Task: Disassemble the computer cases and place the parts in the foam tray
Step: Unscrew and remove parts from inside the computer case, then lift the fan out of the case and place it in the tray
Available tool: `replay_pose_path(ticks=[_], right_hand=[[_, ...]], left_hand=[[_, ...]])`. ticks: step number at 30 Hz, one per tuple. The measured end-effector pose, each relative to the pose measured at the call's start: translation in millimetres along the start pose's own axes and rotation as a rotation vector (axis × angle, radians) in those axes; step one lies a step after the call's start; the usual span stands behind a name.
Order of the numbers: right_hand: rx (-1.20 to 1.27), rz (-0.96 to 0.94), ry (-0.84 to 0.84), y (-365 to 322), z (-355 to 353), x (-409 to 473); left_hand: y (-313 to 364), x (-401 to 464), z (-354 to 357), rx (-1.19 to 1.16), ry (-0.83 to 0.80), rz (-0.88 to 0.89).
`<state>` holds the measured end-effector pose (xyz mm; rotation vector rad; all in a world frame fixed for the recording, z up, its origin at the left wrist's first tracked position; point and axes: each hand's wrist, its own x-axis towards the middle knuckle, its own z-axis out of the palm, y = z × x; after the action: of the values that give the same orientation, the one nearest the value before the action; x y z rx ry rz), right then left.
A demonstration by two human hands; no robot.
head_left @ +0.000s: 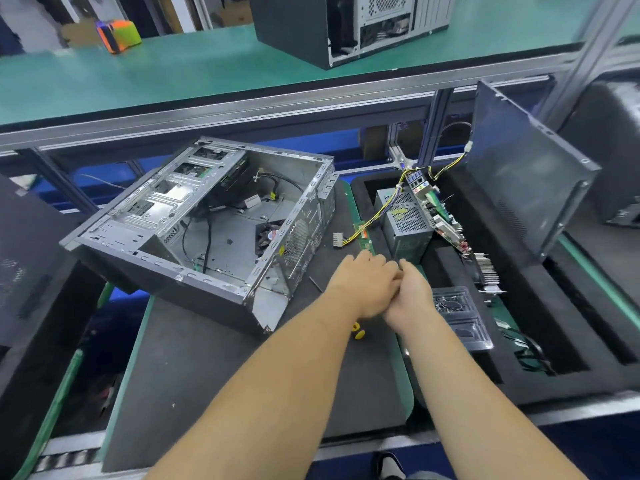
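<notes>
My left hand (363,282) and right hand (410,294) touch, fingers curled, right of open case (207,220); any held item hidden.

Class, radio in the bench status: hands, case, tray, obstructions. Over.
Left hand and right hand touching, fingers together; contents hidden. Open computer case on mat, cables inside. Power supply and motherboard in foam tray. Yellow-handled screwdriver under wrists.

Bare, dull-grey sheet-metal open computer case (221,216), scuffed. Matt black foam tray (519,386), slightly fuzzy. Perforated galvanised-metal power supply box (407,225).
</notes>
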<state>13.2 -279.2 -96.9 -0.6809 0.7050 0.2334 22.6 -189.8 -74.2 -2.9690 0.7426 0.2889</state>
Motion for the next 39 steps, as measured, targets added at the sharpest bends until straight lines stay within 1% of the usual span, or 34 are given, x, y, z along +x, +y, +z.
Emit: replay_pose_path(ticks=[2, 4, 5, 7, 9, 13, 16, 18, 20, 21, 23, 25, 26, 31, 32, 35, 36, 39], right_hand=[[0.017, -0.030, 0.065, -12.7, -15.0, -1.8], [-0.005, -0.060, 0.137, -24.4, -29.4, -1.8], [-0.071, -0.086, 0.166, -28.4, -36.0, -0.2], [-0.276, -0.122, 0.220, -34.6, -45.5, 5.5], [-0.435, -0.144, 0.288, -39.9, -48.2, 10.0], [-0.495, -0.185, 0.341, -41.5, -43.4, 10.9], [-0.496, -0.230, 0.337, -35.6, -29.4, 14.5], [-0.495, -0.267, 0.282, -27.0, -10.8, 17.4], [-0.575, -0.300, 0.181, -8.5, 9.7, 21.7], [-0.679, -0.349, 0.126, 4.3, 17.3, 24.0], [-1.002, -0.477, -0.007, 34.0, 22.3, 29.1], [-1.291, -0.513, -0.114, 60.2, 14.6, 36.7], [-1.364, -0.506, -0.120, 67.4, 8.8, 43.0], [-1.348, -0.448, -0.073, 69.0, 2.3, 66.6], [-1.350, -0.452, -0.076, 69.4, 2.3, 67.8], [-1.371, -0.487, -0.071, 71.1, -0.5, 70.9], [-1.382, -0.490, -0.064, 71.3, -1.0, 71.7], [-1.402, -0.482, -0.054, 71.1, 0.5, 74.7]], left_hand=[[11.2, 6.6, 3.5, -0.115, -0.046, 0.035], [16.7, 9.9, 4.0, -0.142, -0.031, 0.102], [16.8, 10.7, 2.7, -0.125, 0.008, 0.120], [10.3, 10.6, -3.9, -0.092, 0.104, 0.097], [-5.1, 9.7, -13.8, -0.076, 0.199, 0.043], [-59.4, 1.9, -39.6, -0.023, 0.346, -0.089], [-103.4, -10.9, -52.0, -0.094, 0.498, -0.261], [-129.6, -18.7, -53.3, -0.223, 0.559, -0.412], [-154.4, -25.7, -49.1, -0.422, 0.520, -0.570], [-166.0, -29.2, -44.7, -0.502, 0.473, -0.638], [-184.6, -36.5, -31.1, -0.632, 0.369, -0.744], [-196.0, -40.1, -16.0, -0.747, 0.297, -0.802], [-200.0, -39.2, -8.4, -0.797, 0.269, -0.811], [-207.6, -19.5, 13.3, -0.971, 0.185, -0.843], [-209.3, -13.1, 18.0, -0.944, 0.147, -0.857], [-208.9, 4.9, 26.3, -0.672, -0.058, -0.851], [-208.1, 11.1, 28.5, -0.653, -0.088, -0.832], [-207.2, 30.7, 31.9, -0.761, -0.088, -0.836]])
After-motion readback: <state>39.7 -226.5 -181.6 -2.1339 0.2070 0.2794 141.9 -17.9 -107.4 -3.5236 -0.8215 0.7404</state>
